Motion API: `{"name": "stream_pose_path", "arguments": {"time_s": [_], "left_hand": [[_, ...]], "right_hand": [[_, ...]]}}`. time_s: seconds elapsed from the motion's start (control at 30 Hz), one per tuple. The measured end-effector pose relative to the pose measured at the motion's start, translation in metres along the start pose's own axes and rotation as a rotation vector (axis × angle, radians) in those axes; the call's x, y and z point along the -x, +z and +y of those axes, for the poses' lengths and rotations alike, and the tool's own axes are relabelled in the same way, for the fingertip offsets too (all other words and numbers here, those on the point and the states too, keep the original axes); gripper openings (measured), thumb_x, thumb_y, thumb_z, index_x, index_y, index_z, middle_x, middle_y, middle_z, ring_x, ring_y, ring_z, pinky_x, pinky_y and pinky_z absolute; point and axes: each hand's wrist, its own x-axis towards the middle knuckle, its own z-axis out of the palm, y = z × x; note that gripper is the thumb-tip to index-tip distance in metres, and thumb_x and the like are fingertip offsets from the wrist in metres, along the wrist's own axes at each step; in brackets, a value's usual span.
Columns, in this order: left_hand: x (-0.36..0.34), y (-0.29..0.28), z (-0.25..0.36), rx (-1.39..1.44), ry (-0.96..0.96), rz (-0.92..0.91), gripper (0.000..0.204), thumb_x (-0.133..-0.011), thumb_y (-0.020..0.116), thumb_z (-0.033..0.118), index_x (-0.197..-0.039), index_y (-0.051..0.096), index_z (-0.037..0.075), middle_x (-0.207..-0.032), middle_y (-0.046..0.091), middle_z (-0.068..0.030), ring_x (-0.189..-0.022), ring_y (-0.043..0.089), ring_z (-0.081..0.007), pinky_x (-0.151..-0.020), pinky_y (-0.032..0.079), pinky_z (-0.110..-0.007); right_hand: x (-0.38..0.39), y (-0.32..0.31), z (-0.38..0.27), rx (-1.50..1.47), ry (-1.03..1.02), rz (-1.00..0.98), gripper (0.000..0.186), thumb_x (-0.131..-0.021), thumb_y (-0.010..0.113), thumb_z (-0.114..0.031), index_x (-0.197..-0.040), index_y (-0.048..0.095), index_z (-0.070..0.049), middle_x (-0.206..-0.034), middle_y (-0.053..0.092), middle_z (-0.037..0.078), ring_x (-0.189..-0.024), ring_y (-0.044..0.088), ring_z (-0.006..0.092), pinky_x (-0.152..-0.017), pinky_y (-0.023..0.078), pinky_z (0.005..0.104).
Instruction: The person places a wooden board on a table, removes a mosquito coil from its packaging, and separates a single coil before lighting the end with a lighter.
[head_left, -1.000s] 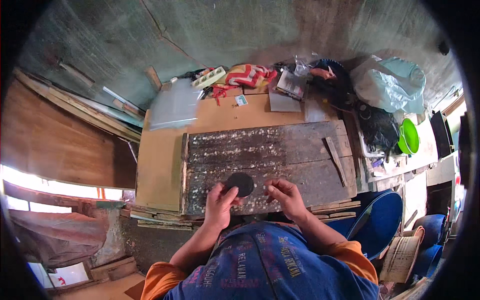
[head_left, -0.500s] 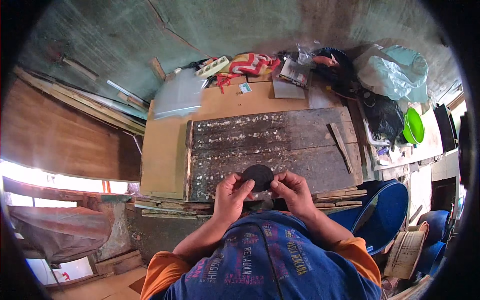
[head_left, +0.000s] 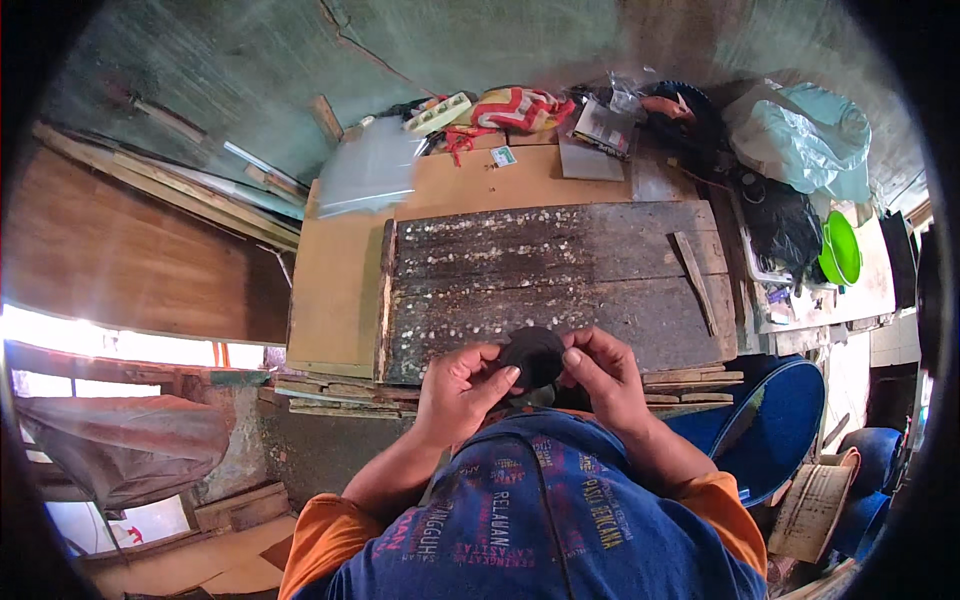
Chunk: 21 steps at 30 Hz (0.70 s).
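A round, flat black disc [head_left: 533, 358] is held up before my chest, over the near edge of a dark wooden board [head_left: 640, 310]. My left hand [head_left: 463, 386] pinches its left edge between thumb and fingers. At the opposite edge my right hand [head_left: 603, 376] grips it the same way. What the disc is made of I cannot make out. White specks in rough rows cover much of the board's left and middle part. A thin wooden strip [head_left: 696, 284] lies on the board's right side.
Behind the board, a tan tabletop [head_left: 450, 188] bears clear plastic sheets [head_left: 370, 165], a power strip [head_left: 438, 114] and a red patterned cloth [head_left: 522, 108]. At right are a green bowl [head_left: 840, 250], plastic bags [head_left: 800, 140] and a large blue container [head_left: 775, 430].
My hands and the disc have shifted slightly right and closer to my body in the picture. The surroundings have moved a little as the view tilted. Both hands keep their hold.
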Motion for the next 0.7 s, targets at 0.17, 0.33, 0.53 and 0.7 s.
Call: {"name": "stream_pose_path", "arguments": {"time_s": [0.17,0.33,0.53,0.7], "left_hand": [[0.004,0.005,0.002,-0.007,0.013,0.021,0.017,-0.088,0.066,0.014,-0.095,0.064,-0.001,-0.076,0.066,-0.0032,-0.063,0.057,-0.0054,-0.056,0.045,-0.020],[0.008,0.012,-0.003,-0.129,-0.061,-0.003,0.018,-0.088,0.067,0.017,-0.096,0.065,0.001,-0.079,0.068,-0.0026,-0.066,0.061,-0.0069,-0.054,0.045,-0.021],[0.007,0.019,-0.013,-0.110,0.006,0.131,0.020,-0.087,0.068,0.020,-0.086,0.064,0.000,-0.073,0.069,-0.0062,-0.063,0.064,-0.0077,-0.054,0.049,-0.024],[0.008,0.020,-0.019,-0.173,-0.013,0.106,0.017,-0.089,0.064,0.014,-0.098,0.064,-0.001,-0.084,0.068,-0.0033,-0.069,0.064,-0.0080,-0.054,0.047,-0.021]], "right_hand": [[-0.001,0.003,-0.007,0.165,0.048,0.034,0.013,-0.093,0.060,-0.013,-0.093,0.060,0.000,-0.077,0.060,-0.001,-0.069,0.055,0.0057,-0.061,0.045,0.0220],[0.004,0.001,-0.007,0.200,0.074,0.030,0.012,-0.092,0.061,-0.010,-0.095,0.061,0.001,-0.078,0.061,0.000,-0.070,0.057,0.0064,-0.061,0.047,0.0219],[0.005,0.000,-0.013,0.368,0.101,-0.010,0.014,-0.090,0.063,-0.010,-0.097,0.062,0.002,-0.082,0.064,0.002,-0.076,0.061,0.0079,-0.065,0.050,0.0241],[0.005,0.004,-0.010,0.567,0.049,0.088,0.014,-0.087,0.066,-0.012,-0.092,0.063,0.001,-0.075,0.066,0.006,-0.070,0.062,0.0082,-0.060,0.050,0.0260]]}}
